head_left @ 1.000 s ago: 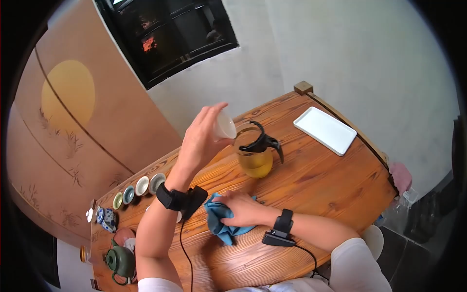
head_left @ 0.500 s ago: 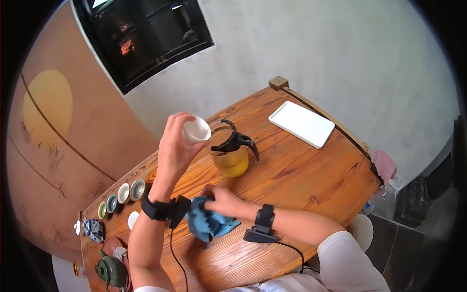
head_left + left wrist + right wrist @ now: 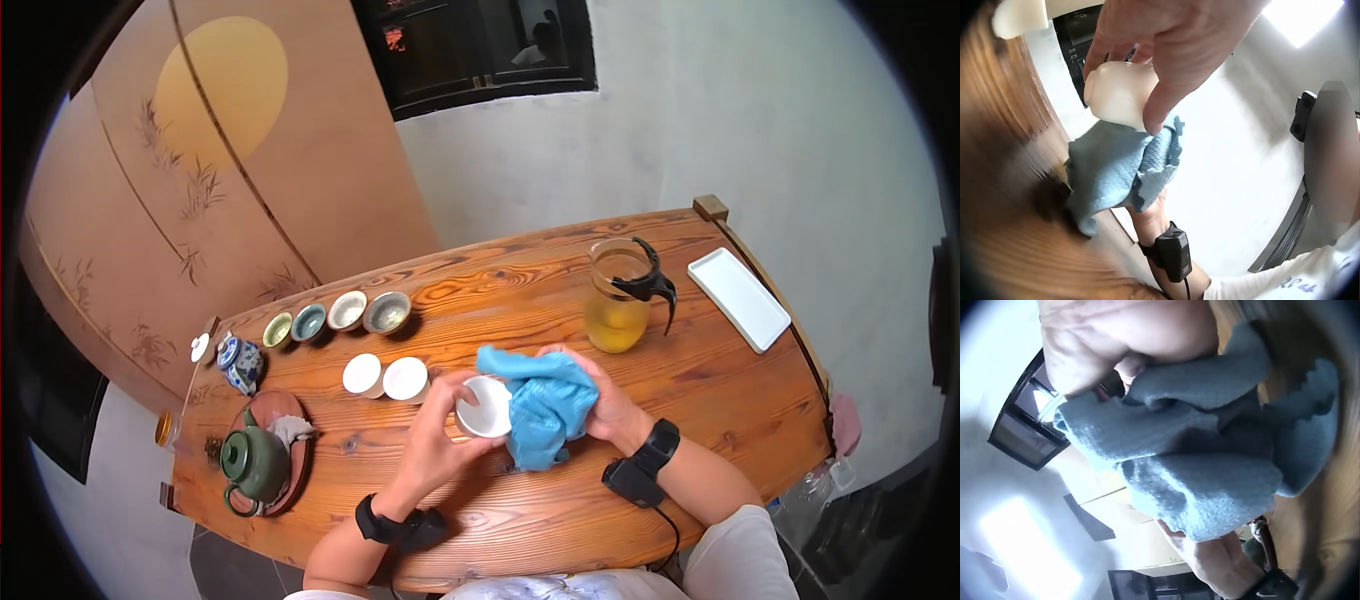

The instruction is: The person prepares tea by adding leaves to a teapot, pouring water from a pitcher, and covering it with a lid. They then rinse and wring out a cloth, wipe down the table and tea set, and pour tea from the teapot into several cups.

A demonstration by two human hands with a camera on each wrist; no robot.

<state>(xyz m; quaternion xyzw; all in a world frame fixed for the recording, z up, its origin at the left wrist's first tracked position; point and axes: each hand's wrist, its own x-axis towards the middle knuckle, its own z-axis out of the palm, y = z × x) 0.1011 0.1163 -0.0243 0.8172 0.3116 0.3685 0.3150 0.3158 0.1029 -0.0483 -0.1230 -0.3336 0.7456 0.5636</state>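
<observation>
Low over the near middle of the table, my left hand [image 3: 438, 432] grips a small white cup [image 3: 485, 408] by its sides, its mouth tilted toward me. My right hand [image 3: 612, 408] holds a bunched blue cloth [image 3: 552, 408], which covers most of its fingers. The cloth overlaps the cup's right edge in the head view. In the left wrist view, the cup [image 3: 1119, 94] sits between thumb and fingers, with the cloth [image 3: 1113, 169] right up against it. Folds of cloth [image 3: 1197, 481] fill the right wrist view and hide the cup.
Two white cups [image 3: 405, 380] stand left of my hands, with a row of several coloured bowls [image 3: 348, 311] behind. A green teapot [image 3: 255, 460] and blue-white pot [image 3: 240, 362] are at left. A glass pitcher [image 3: 615, 315] of yellow liquid and a white tray [image 3: 740, 298] stand at right.
My left hand has brought the cup from beside the pitcher back toward me. My right hand has lifted the cloth off the table to the cup. The head view has swung left.
</observation>
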